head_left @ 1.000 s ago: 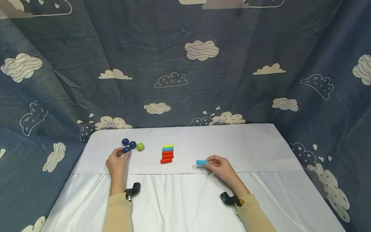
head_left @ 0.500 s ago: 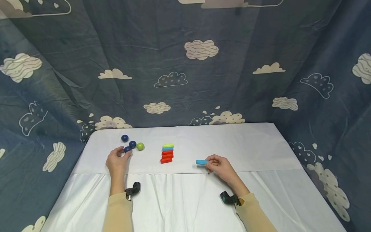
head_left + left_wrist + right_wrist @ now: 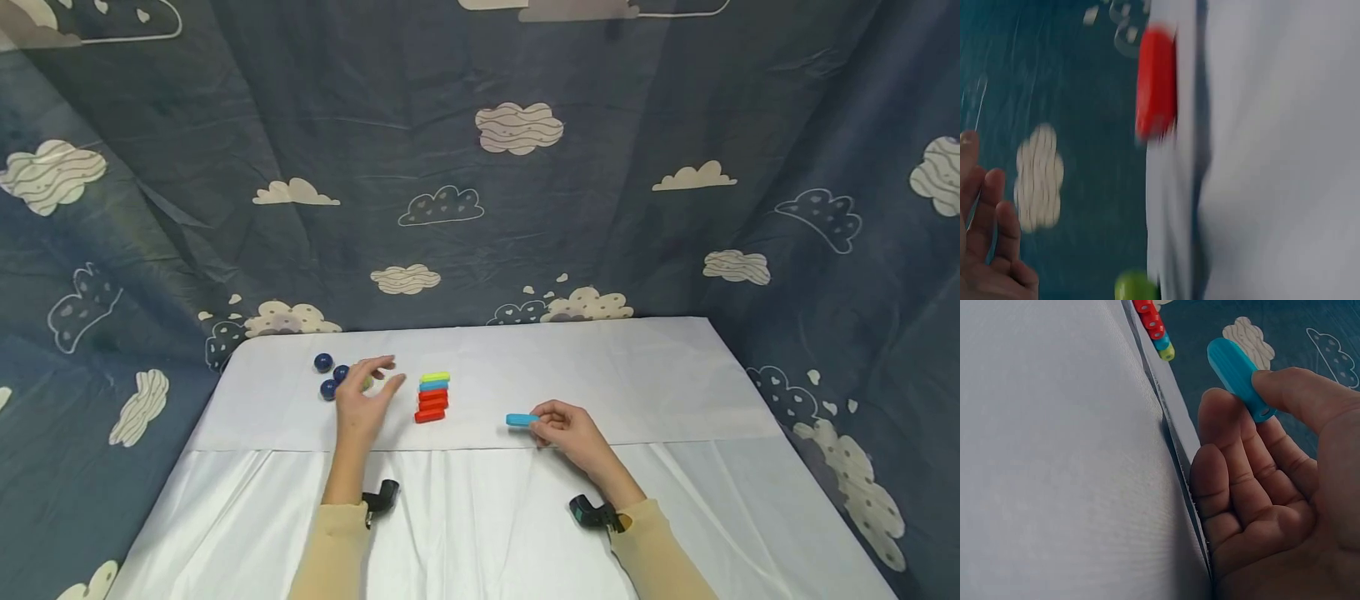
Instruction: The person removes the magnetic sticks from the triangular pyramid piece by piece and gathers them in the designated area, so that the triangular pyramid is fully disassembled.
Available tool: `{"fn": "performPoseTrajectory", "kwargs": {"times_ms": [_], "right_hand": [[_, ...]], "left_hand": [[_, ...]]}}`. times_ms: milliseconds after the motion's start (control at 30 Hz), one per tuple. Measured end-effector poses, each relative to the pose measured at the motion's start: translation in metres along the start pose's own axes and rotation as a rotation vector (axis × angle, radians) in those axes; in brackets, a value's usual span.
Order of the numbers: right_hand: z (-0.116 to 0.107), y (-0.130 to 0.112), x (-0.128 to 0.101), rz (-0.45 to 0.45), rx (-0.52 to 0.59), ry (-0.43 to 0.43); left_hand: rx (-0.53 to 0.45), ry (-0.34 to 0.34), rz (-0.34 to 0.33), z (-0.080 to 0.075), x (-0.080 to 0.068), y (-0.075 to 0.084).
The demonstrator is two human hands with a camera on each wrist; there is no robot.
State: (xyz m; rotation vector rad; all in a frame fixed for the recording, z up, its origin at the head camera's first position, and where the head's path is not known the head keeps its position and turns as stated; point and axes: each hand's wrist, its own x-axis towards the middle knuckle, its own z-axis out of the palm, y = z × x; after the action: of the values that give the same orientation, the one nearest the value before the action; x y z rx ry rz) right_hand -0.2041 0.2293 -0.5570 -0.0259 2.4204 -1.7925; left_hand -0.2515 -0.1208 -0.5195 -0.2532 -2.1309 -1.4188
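My left hand [image 3: 363,408] is in front of a green ball [image 3: 367,383], which it partly hides; the fingers and thumb are spread with nothing between them. Left of it lie 3 dark blue balls [image 3: 323,362]. Between thumb and fingers, my right hand [image 3: 566,429] pinches a light blue, tube-shaped bead [image 3: 1238,375] with a hole in its end. Further left, similar beads lie in a row: a yellow one [image 3: 435,377], a blue one [image 3: 433,386] and 3 red ones [image 3: 430,417]. In the left wrist view a red bead [image 3: 1157,84] looks blurred.
A white cloth covers the table [image 3: 615,375], with a seam across it. Behind and at both sides hangs a dark blue curtain [image 3: 337,250] with cloud prints. Each wrist wears a black camera mount [image 3: 381,497].
My left hand has let go of the nearest dark blue ball and moved right, to the green ball. The farthest blue ball rolled slightly. My right hand stays in place with the bead.
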Motion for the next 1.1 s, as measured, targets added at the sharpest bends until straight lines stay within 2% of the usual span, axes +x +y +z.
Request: {"fn": "performPoseTrajectory", "kwargs": {"times_ms": [133, 200, 267, 367, 567, 733, 933, 1100], "right_hand": [[0.0, 0.0, 0.0, -0.005, -0.005, -0.006], [0.001, 0.0, 0.0, -0.014, -0.008, -0.012], [0.001, -0.001, 0.0, -0.028, -0.004, -0.019], [0.002, -0.001, -0.001, -0.055, -0.003, -0.041], [0.005, 0.0, -0.002, -0.116, -0.009, -0.108], [0.007, -0.002, -0.004, -0.132, -0.01, -0.125], [0.021, -0.015, -0.006, -0.127, -0.018, -0.162], [0.042, -0.032, 0.0, -0.137, -0.025, -0.189]], "left_hand": [[0.01, -0.272, 0.087, 0.041, -0.017, 0.021], [0.028, -0.395, 0.109, 0.058, -0.027, 0.029], [0.044, -0.484, 0.119, 0.072, -0.036, 0.035], [0.064, -0.555, 0.115, 0.085, -0.046, 0.04], [0.048, -0.605, 0.12, 0.094, -0.053, 0.039], [0.046, -0.624, 0.11, 0.092, -0.052, 0.037], [0.059, -0.625, 0.082, 0.068, -0.05, 0.043], [0.113, -0.578, 0.121, 0.041, -0.047, 0.04]]}}
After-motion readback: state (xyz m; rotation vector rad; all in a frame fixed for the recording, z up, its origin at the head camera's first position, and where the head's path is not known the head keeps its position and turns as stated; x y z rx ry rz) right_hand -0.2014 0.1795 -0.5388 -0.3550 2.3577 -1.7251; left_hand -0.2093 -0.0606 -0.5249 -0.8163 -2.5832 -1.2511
